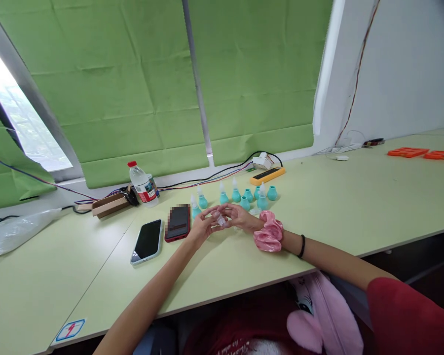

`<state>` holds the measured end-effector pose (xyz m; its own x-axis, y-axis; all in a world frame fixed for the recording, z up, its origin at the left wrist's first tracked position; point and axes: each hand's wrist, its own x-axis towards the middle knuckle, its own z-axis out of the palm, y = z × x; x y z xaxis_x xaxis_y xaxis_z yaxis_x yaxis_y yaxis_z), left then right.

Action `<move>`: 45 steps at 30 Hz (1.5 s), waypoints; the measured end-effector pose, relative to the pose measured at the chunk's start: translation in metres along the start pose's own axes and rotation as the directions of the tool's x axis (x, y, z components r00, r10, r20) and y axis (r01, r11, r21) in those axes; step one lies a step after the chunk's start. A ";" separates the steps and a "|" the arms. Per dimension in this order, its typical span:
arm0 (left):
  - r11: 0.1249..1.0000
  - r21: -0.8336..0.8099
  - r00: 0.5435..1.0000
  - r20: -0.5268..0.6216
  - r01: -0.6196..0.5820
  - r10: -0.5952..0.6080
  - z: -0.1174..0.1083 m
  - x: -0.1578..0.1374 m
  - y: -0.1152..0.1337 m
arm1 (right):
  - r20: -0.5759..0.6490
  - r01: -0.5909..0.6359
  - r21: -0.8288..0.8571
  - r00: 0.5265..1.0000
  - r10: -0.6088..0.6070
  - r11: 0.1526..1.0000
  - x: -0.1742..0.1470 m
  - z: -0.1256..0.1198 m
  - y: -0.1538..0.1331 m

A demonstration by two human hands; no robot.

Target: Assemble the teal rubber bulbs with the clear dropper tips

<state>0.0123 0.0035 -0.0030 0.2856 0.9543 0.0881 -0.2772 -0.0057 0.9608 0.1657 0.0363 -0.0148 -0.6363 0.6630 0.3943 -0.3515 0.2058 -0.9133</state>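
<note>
Between my two hands, over the table, is a small clear plastic piece (pixel 220 219), possibly a nozzle part; its exact form is hard to make out. My left hand (pixel 203 228) pinches it from the left with the fingertips. From the other side, the fingers of my right hand (pixel 241 217) close on it too. Just beyond the hands stand several teal squeeze bulbs. Some carry a clear pointed tip, like the bulb (pixel 224 198) behind my fingers. Others have an uncovered round opening, such as the bulb (pixel 272 193) at the right. Small clear pieces (pixel 255 211) lie near my right wrist.
Two phones, one dark in a red case (pixel 177 223) and one light-edged (pixel 147 241), lie left of my hands. Behind them stand a water bottle (pixel 143 185) and a cardboard box (pixel 111 205). Cables and a yellow power strip (pixel 267 176) run along the wall. Orange trays (pixel 408 152) lie far right.
</note>
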 end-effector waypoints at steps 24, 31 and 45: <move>0.999 0.050 0.992 -0.121 -0.016 0.022 -0.006 0.002 -0.001 | -0.166 -0.117 -0.984 0.883 -0.439 0.137 -0.002 -0.026 -0.015; 0.997 0.079 0.987 -0.155 -0.020 0.033 -0.001 0.001 -0.001 | -0.305 -0.333 -0.933 0.933 -0.193 -0.137 -0.003 -0.047 -0.001; 0.987 0.134 0.979 -0.174 -0.088 0.111 -0.006 0.004 -0.003 | -0.191 -0.190 -0.981 0.905 -0.380 0.039 0.002 -0.038 -0.007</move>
<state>0.0084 0.0088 -0.0070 0.0894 0.9850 0.1475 -0.1754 -0.1302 0.9758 0.1927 0.0634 -0.0112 -0.3118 0.6592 0.6843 0.7807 0.5882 -0.2110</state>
